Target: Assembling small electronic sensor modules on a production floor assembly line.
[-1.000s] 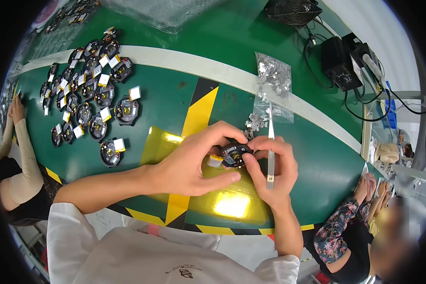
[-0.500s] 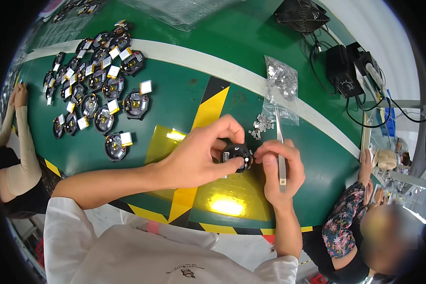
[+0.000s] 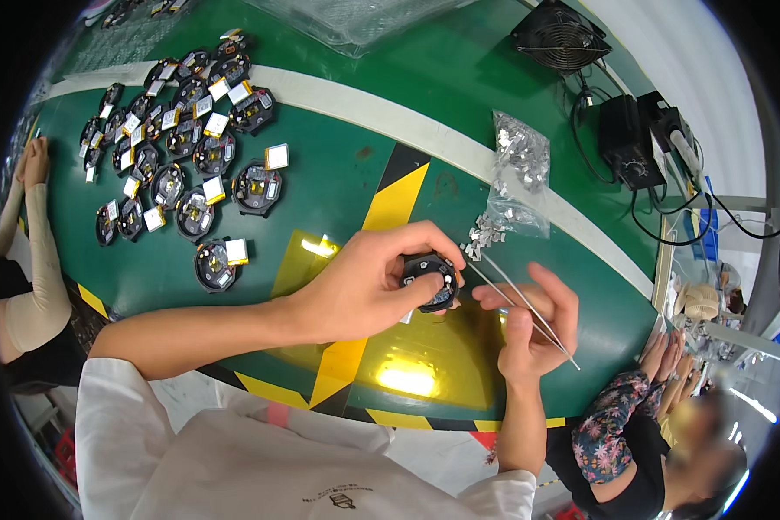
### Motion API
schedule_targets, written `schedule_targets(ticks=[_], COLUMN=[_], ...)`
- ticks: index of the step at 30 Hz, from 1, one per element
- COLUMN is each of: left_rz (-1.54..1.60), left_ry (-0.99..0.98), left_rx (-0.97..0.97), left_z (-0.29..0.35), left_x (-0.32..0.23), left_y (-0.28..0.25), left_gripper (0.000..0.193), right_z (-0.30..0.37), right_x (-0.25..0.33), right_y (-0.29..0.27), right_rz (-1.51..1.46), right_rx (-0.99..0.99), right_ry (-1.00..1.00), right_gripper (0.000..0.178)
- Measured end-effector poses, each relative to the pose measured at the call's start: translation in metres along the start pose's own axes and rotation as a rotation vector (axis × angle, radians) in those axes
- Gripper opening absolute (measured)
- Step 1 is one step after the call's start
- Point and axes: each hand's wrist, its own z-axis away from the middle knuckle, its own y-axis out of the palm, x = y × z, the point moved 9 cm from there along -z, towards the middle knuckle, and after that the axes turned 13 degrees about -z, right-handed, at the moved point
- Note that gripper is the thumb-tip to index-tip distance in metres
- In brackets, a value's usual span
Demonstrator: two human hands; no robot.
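Note:
My left hand grips a round black watch-like housing over the yellow transparent sheet, with the thumb across its open side, where small electronic parts show. Between the thumb and fingers of my right hand are metal tweezers, slanting up and left. Their two tips stand apart, close to a small pile of grey metal pieces. Whether the tips touch a piece, I cannot tell. A clear plastic bag with more such pieces lies just beyond the pile.
Many similar black housings with white battery packs attached cover the left of the green table. A fan and a black control box with cables stand at the far right. Other people's arms rest at both table sides.
The tweezers have swung from pointing away, resting in my right hand, to slanting left with their tips by the grey pieces. My left hand has tilted the housing slightly.

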Motion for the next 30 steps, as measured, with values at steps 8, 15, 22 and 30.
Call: schedule_targets(ticks=[8,15,22,30], left_rz=[-0.025,-0.053,-0.07,-0.05], left_ry=[-0.024,-0.028,-0.056,-0.053], left_rx=[-0.026,-0.01,0.011,0.015], left_z=[-0.003,-0.004,-0.005,-0.005], left_x=[0.001,0.003,0.005,0.006], left_y=[-0.004,-0.002,-0.001,-0.002], left_gripper=[0.017,0.015,0.014,0.013], right_z=[-0.005,-0.007,-0.008,-0.007], right_x=[0.015,0.015,0.015,0.018], right_y=[-0.003,0.018,0.019,0.024], right_rz=[0.073,0.257,0.278,0.277], right_rx=[0.089,0.28,0.258,0.326], right_ry=[-0.169,-0.121,-0.128,-0.169], right_gripper=[0.031,0.026,0.029,0.026])
